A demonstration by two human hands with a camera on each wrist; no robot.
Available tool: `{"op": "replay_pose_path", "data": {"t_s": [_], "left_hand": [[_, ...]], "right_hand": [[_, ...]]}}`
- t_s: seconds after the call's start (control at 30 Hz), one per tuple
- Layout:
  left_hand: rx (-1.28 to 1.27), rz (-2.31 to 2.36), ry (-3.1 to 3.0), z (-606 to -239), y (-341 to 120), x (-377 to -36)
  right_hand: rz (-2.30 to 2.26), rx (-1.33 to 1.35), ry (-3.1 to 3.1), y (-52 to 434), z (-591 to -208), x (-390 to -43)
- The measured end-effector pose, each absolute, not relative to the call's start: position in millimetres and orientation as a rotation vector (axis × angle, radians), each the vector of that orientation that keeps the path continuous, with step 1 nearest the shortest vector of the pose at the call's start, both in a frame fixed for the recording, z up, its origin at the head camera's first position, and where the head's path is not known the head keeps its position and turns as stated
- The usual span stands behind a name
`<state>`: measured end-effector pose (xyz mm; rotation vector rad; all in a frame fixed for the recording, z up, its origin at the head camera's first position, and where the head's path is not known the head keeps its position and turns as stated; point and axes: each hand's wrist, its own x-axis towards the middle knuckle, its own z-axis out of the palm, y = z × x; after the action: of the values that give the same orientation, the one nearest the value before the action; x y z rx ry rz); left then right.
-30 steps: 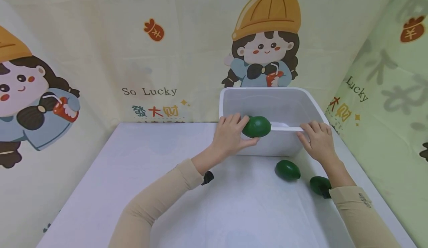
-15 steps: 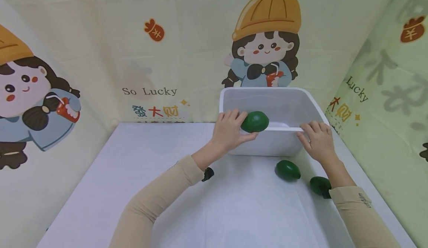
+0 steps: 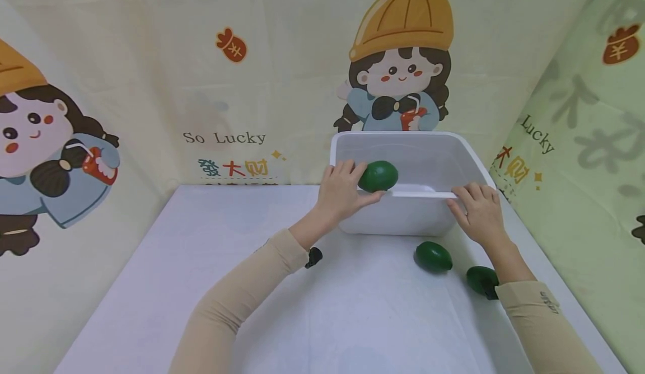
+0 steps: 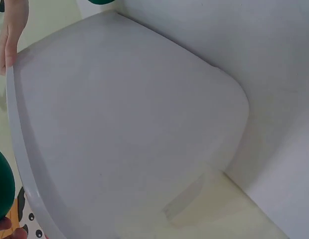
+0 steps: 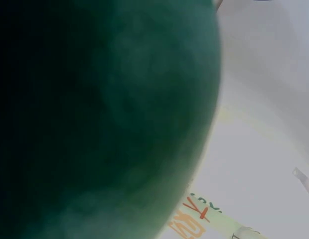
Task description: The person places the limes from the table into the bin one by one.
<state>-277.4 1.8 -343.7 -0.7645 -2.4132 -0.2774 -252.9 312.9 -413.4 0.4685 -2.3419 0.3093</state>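
My left hand (image 3: 347, 195) grips a dark green oval fruit (image 3: 379, 176) and holds it just over the near left rim of a white plastic bin (image 3: 403, 220). In the left wrist view the fruit (image 4: 1, 184) shows at the left edge, beside the bin's outer wall (image 4: 129, 124). My right hand (image 3: 478, 214) holds the bin's near rim on the right, fingers on top and thumb against the front wall; its fingers (image 4: 10, 30) show in the left wrist view. Nothing shows inside the bin.
Two more green fruits lie on the white table in front of the bin, one (image 3: 433, 256) in the open and one (image 3: 478, 277) partly under my right wrist, filling the right wrist view (image 5: 94, 114). Cartoon-printed cloth walls (image 3: 227, 83) close in the back and sides.
My left hand has lifted the green fruit up and forward, from in front of the rim to above it. The right hand and the two fruits on the table have not moved.
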Motion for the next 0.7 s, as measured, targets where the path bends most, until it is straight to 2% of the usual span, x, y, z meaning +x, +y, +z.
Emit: {"op": "replay_pose_path", "data": {"t_s": [0.7], "left_hand": [[-0.670,-0.264,-2.511,-347.3,3.4,-290.4]], "right_hand": [[0.309,0.467,-2.336,313.7,-414.6,-253.8]]}}
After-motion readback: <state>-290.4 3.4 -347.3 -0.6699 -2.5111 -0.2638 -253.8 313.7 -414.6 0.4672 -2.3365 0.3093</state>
